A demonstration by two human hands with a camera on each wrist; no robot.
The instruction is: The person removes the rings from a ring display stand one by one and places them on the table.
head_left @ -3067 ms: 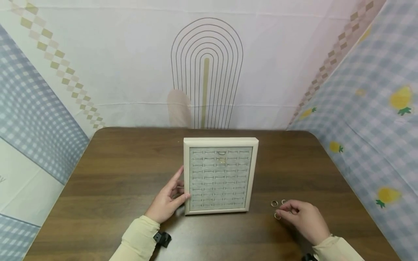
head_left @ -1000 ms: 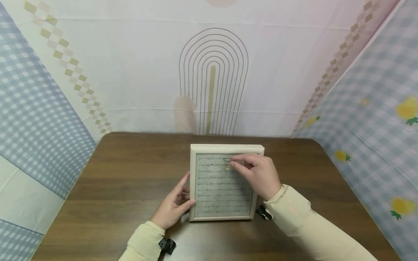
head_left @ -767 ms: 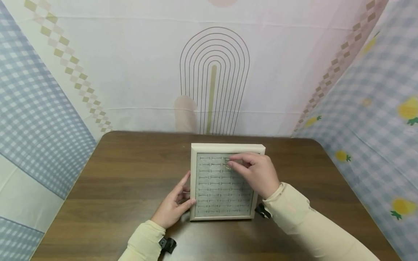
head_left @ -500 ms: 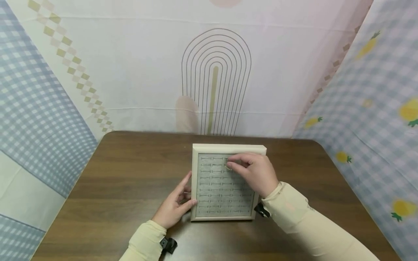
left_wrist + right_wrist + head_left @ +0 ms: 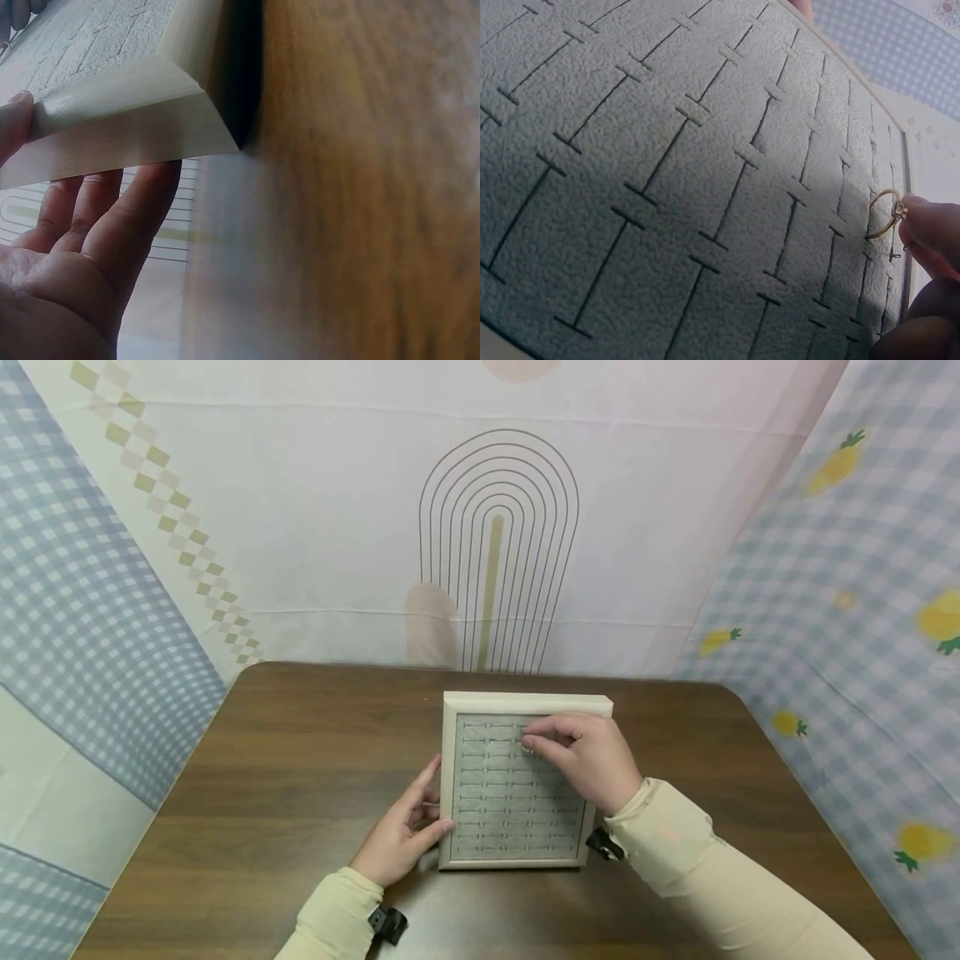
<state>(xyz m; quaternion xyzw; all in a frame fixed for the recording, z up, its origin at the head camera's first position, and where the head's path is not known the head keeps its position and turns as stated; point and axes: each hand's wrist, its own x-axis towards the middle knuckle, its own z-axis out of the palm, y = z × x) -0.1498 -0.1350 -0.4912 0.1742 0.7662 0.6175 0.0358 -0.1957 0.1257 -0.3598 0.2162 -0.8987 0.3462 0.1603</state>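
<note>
A ring display board (image 5: 517, 785), cream frame round grey padding with rows of slots, stands tilted on the brown table. My left hand (image 5: 401, 835) grips its left side, thumb on the front and fingers behind the edge. At the upper middle slots, my right hand (image 5: 588, 760) has thumb and fingertips together. In the right wrist view those fingertips pinch a gold ring (image 5: 898, 214) at its small stone, its band against a slot. Part of a second ring (image 5: 907, 246) shows beside the fingers. The right hand covers the upper right of the padding.
The wooden table (image 5: 300, 760) surrounds the board and ends at a patterned white cloth (image 5: 337, 527) behind. Checked cloths hang at both sides. Black wrist devices (image 5: 387, 925) sit at the sleeves. My right forearm (image 5: 720, 877) covers the table's right front.
My right hand has moved from several loose rings on the table at the right to the board's upper slots, then slightly shifted there. The left hand has kept hold of the frame.
</note>
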